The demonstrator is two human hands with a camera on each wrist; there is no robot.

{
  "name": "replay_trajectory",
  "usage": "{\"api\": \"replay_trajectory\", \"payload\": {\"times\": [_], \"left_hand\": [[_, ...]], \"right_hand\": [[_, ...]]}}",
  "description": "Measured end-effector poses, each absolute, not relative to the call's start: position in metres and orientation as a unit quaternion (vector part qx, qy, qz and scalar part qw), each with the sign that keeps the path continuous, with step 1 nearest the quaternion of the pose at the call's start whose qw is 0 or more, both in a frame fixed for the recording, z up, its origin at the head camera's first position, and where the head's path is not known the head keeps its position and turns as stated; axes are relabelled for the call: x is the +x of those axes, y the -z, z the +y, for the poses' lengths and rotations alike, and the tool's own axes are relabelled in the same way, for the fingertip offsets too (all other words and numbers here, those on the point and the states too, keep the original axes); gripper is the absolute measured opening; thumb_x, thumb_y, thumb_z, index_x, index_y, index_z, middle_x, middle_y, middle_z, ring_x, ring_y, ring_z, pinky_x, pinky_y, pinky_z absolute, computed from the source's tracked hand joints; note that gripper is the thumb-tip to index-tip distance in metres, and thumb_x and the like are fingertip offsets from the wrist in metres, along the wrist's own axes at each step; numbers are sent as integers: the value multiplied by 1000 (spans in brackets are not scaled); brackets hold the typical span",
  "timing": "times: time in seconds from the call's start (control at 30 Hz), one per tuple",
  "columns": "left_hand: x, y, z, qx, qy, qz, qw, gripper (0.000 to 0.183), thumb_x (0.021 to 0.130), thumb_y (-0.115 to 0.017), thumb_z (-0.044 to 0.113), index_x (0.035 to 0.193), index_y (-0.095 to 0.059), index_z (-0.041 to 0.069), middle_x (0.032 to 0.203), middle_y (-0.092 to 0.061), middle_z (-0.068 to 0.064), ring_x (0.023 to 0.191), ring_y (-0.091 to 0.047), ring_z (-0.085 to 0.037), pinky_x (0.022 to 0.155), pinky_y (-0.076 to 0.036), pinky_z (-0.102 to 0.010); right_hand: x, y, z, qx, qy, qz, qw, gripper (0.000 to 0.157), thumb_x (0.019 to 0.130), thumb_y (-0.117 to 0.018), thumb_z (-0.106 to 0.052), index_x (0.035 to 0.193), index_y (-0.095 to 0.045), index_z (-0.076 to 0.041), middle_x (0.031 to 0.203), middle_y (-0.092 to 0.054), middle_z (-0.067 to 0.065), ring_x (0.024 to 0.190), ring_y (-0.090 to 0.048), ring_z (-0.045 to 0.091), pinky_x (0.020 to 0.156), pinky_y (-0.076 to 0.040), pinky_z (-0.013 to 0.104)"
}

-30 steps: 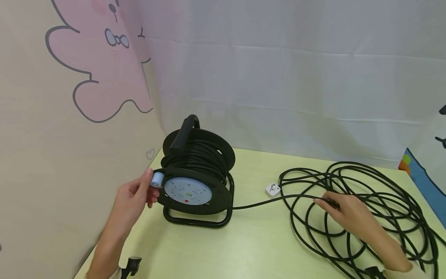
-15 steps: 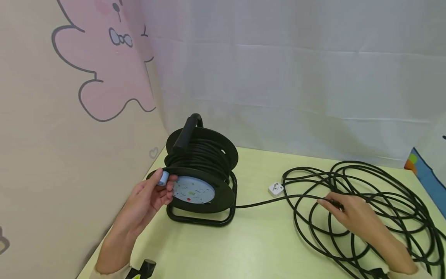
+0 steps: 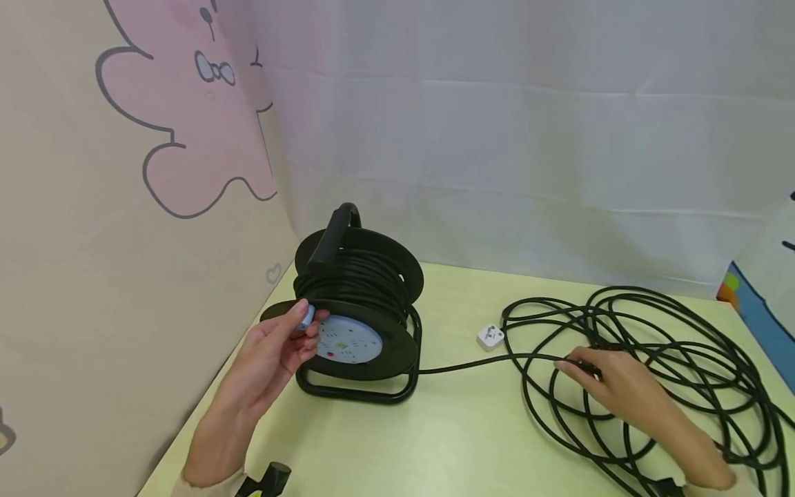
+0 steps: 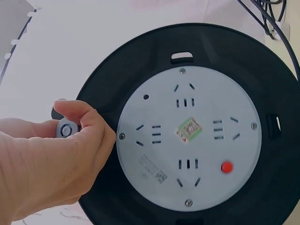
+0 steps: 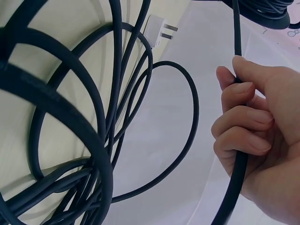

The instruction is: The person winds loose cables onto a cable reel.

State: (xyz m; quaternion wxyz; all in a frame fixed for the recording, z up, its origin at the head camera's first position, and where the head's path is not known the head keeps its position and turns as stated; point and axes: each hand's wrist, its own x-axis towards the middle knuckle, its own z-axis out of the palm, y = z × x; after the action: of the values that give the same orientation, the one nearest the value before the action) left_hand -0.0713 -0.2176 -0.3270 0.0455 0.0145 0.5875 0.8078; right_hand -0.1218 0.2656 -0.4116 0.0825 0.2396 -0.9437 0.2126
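A black cable reel (image 3: 355,273) stands on its tubular frame, with cable wound on the drum and a light-blue socket plate (image 4: 190,164) on its near side. My left hand (image 3: 267,359) grips the reel's small blue crank knob (image 3: 306,317) between thumb and fingers, at the plate's left edge. In the left wrist view the knob (image 4: 67,128) shows end-on inside the curled fingers. My right hand (image 3: 621,383) holds the black cable (image 3: 478,363), which runs from the reel. Fingers curl round that cable (image 5: 233,187) in the right wrist view.
Loose loops of cable (image 3: 683,331) are heaped on the right of the pale yellow table (image 3: 447,435). A white plug (image 3: 490,337) lies at the left of the heap. A white curtain (image 3: 509,152) hangs behind, and a printed cloth (image 3: 74,262) stands close on the left.
My left hand, with the knob, has moved to the right across the reel's face. The socket plate has turned, as its red button has shifted. My right hand keeps hold of the cable.
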Motion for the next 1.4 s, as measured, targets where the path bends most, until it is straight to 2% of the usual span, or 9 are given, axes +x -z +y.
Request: {"api": "replay_trajectory", "payload": {"times": [0.3,0.63,0.73,0.83,1.07,1.4], "left_hand": [[-72,326,-204,-2,-793,607,41,33,108,-56,27,108,-71,-2,81,-60,0,72,-55,-9,64,-51,-15],[-70,327,-189,-25,-778,626,31,41,106,-62,29,112,-65,-11,80,-61,-2,71,-55,-10,62,-50,-16],[-70,328,-181,-27,-774,631,33,44,105,-62,28,115,-63,-14,81,-61,-2,71,-56,-11,63,-50,-17],[-71,329,-172,-25,-770,636,42,45,105,-63,28,117,-62,-15,82,-61,-4,73,-56,-12,64,-50,-17],[-74,338,-152,-25,-771,631,81,45,104,-65,30,116,-64,-13,85,-62,-5,75,-56,-14,65,-50,-18],[-78,365,-127,-13,-773,618,138,44,102,-67,28,114,-66,-14,87,-67,-3,75,-61,-11,67,-53,-17]], "right_hand": [[-122,410,262,259,-211,-938,93,12,95,-76,-22,86,-69,-24,66,-53,-23,50,-33,-4,49,-33,21],[-121,400,262,258,-193,-940,112,18,92,-79,-27,81,-64,-29,57,-34,-22,49,-24,-4,46,-24,19],[-120,397,263,251,-181,-944,114,19,92,-79,-29,81,-64,-29,56,-33,-21,50,-24,-3,47,-24,20],[-119,394,264,249,-176,-946,111,17,92,-78,-30,82,-65,-29,58,-36,-21,50,-25,-3,46,-25,20],[-120,389,265,252,-173,-946,108,6,92,-79,-30,91,-74,-26,71,-61,-22,51,-34,-4,45,-30,21],[-117,383,270,240,-153,-953,99,8,91,-79,-33,95,-77,-25,67,-59,-21,47,-27,-2,41,-23,20]]}}
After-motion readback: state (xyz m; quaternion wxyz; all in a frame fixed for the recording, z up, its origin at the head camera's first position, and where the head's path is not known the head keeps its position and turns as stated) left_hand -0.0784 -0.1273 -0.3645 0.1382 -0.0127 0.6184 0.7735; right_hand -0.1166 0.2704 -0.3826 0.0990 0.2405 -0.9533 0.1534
